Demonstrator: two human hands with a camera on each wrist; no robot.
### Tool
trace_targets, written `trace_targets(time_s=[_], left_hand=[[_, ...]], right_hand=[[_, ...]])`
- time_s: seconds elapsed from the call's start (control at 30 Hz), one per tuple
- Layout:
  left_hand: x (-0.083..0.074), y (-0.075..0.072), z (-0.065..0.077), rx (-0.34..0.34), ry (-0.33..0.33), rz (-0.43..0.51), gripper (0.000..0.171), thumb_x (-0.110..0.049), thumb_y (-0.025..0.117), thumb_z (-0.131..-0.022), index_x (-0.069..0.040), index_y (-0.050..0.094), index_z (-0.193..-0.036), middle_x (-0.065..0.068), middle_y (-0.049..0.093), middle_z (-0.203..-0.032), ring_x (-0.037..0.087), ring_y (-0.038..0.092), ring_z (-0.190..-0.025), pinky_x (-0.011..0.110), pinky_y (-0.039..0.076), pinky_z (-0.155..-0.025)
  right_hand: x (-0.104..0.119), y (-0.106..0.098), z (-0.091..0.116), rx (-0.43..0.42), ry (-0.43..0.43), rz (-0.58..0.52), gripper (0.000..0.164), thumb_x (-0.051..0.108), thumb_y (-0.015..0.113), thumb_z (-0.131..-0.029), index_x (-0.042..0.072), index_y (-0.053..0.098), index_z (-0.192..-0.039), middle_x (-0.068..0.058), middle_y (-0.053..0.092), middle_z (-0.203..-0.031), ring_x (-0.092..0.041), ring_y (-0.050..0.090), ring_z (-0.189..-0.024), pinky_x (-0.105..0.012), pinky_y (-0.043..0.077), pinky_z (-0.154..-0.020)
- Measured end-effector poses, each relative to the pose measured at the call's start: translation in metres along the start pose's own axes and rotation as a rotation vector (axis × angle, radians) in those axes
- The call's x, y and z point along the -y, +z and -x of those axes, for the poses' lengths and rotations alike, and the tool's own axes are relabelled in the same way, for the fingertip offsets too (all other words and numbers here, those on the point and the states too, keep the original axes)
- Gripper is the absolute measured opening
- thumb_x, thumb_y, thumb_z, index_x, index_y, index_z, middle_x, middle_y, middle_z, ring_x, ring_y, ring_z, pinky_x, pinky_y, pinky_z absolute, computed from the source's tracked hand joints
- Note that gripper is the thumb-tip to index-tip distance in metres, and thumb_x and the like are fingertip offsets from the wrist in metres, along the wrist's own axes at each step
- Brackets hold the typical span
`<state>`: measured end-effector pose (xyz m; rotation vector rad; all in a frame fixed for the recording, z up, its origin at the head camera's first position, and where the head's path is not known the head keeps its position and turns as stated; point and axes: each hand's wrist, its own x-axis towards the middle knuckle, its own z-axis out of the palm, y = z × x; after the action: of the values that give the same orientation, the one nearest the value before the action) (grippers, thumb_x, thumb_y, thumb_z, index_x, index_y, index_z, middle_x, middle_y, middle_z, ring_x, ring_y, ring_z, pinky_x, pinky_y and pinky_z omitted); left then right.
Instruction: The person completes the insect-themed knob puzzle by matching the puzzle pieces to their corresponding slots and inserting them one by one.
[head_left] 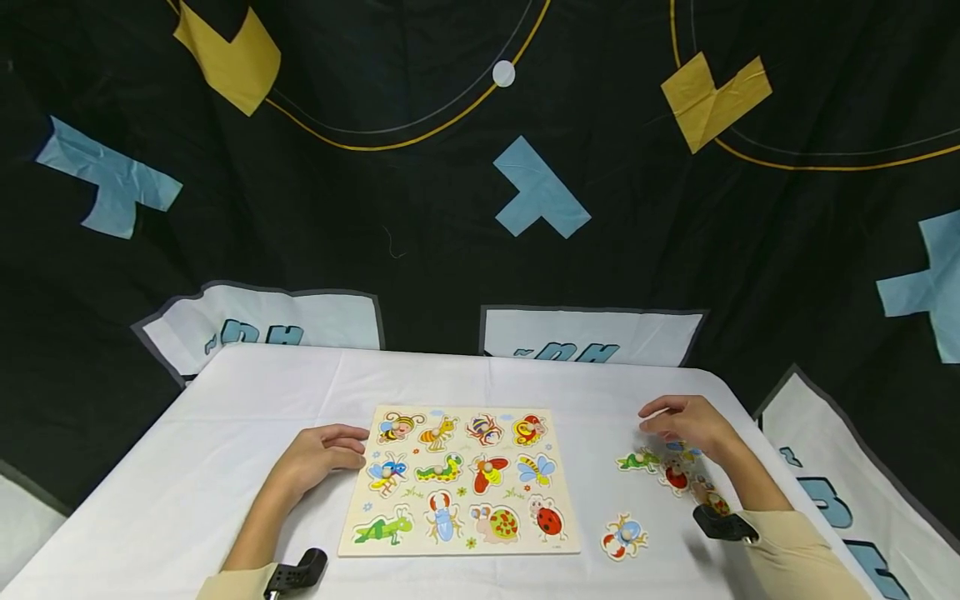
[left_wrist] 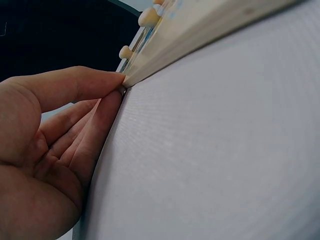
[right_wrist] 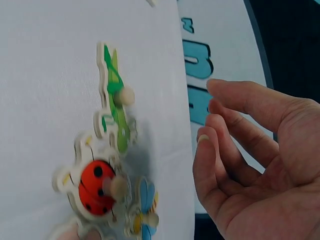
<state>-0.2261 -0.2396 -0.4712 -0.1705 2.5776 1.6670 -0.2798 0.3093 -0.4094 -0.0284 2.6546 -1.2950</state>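
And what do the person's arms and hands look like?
The left sleeve and right sleeve are plain tan. A chunky black device sits by the left cuff, another black device by the right. The left hand and right hand wear no gloves.

Blue "H" (head_left: pixel 285 335) on left white panel (head_left: pixel 330 317), blue "H" (head_left: pixel 597 353) on middle white panel (head_left: pixel 570 327), other letters (head_left: pixel 826 501) unclear

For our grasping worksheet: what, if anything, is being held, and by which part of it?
Nothing is held: the left hand only touches the board at its left edge, and the right hand is empty.
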Motion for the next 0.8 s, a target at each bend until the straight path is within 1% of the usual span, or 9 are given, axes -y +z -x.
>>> trace_targets(time_s=[0.1,0.2,0.5,0.6,0.8], left_hand=[[0.000,0.001,0.000,0.000,-0.006,-0.005,0.050,-0.013,0.081,-0.070,-0.006,0.066,-0.116,0.004,0.070,-0.093,0.014,0.064,-0.086,0.024,0.047,-0.074],[0.000,0.001,0.000,-0.001,-0.009,-0.011,0.050,-0.013,0.081,-0.070,-0.006,0.066,-0.116,0.004,0.071,-0.092,0.014,0.064,-0.086,0.024,0.047,-0.074],[-0.002,-0.001,0.001,-0.013,-0.008,-0.049,0.050,-0.015,0.081,-0.069,-0.007,0.066,-0.117,0.002,0.071,-0.093,0.012,0.065,-0.086,0.027,0.045,-0.079],[-0.002,-0.001,0.000,-0.011,-0.007,-0.043,0.050,-0.014,0.081,-0.070,-0.007,0.066,-0.117,0.003,0.071,-0.093,0.012,0.065,-0.085,0.027,0.045,-0.079],[-0.001,-0.001,0.000,-0.010,-0.008,-0.041,0.050,-0.014,0.081,-0.070,-0.007,0.066,-0.117,0.003,0.071,-0.093,0.012,0.065,-0.085,0.027,0.045,-0.079]], right_hand=[[-0.006,-0.007,0.001,-0.009,0.004,0.007,0.038,0.025,0.072,-0.084,0.001,0.066,-0.113,-0.014,0.064,-0.116,-0.022,0.061,-0.095,-0.040,0.051,-0.083],[-0.012,-0.013,0.001,-0.027,0.024,0.025,0.040,0.027,0.072,-0.084,0.002,0.066,-0.114,-0.015,0.062,-0.120,-0.022,0.061,-0.095,-0.040,0.050,-0.084],[-0.030,-0.025,0.005,-0.130,0.067,0.069,0.044,0.032,0.071,-0.084,0.002,0.066,-0.115,-0.012,0.065,-0.112,-0.023,0.059,-0.093,-0.041,0.050,-0.083],[-0.037,-0.028,0.006,-0.143,0.087,0.073,0.044,0.032,0.072,-0.083,0.002,0.066,-0.115,-0.012,0.065,-0.111,-0.023,0.058,-0.091,-0.039,0.049,-0.081],[-0.052,-0.031,0.007,-0.163,0.138,0.080,0.042,0.032,0.072,-0.083,0.003,0.067,-0.113,-0.012,0.065,-0.110,-0.024,0.056,-0.090,-0.033,0.047,-0.075]])
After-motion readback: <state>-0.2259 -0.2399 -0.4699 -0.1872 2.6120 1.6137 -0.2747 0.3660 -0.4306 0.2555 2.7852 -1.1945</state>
